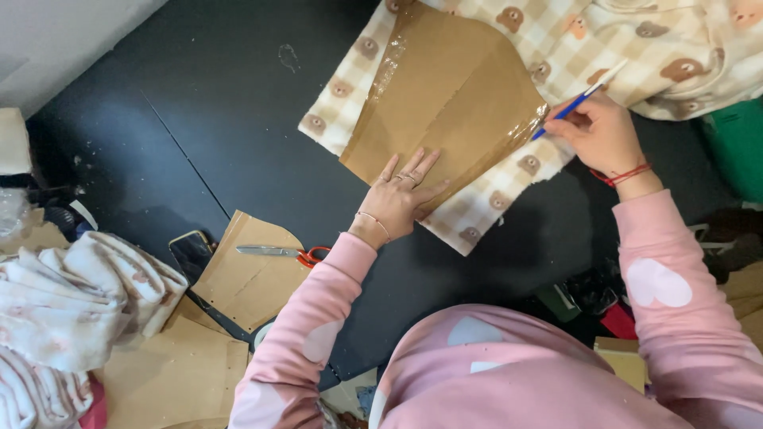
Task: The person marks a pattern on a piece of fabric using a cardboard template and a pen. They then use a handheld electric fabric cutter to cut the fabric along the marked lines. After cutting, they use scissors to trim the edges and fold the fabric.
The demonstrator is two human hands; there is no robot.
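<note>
Two hands: both at work on one brown card template, seen from the head camera looking down.
Left hand (400, 193): laid flat, fingers spread, pressing the near edge of the card template (445, 99); it grips nothing.
Right hand (602, 131): closed around a blue-and-white pen (579, 99), whose tip touches the template's right edge.
Template: flat on a checked cream fabric with brown bear faces (509, 191), toward the far right of the table; clear tape shines along its left and right edges.
Progress: by my judgement the tracing is under way at the right edge; no drawn line can be made out on the cloth, and the fabric near the hands looks uncut along the template.
Surface: black table (191, 111) with pale crumbs and a seam running diagonally.
Near left: more brown card pieces (246, 278), orange-handled scissors (282, 253) lying on one, a dark phone (189, 250) just beside them, and a folded pale floral cloth (71, 298).
Room: white wall at far left; a green bin (735, 143) at the right edge; clutter below the table near the person's pink sleeves.
</note>
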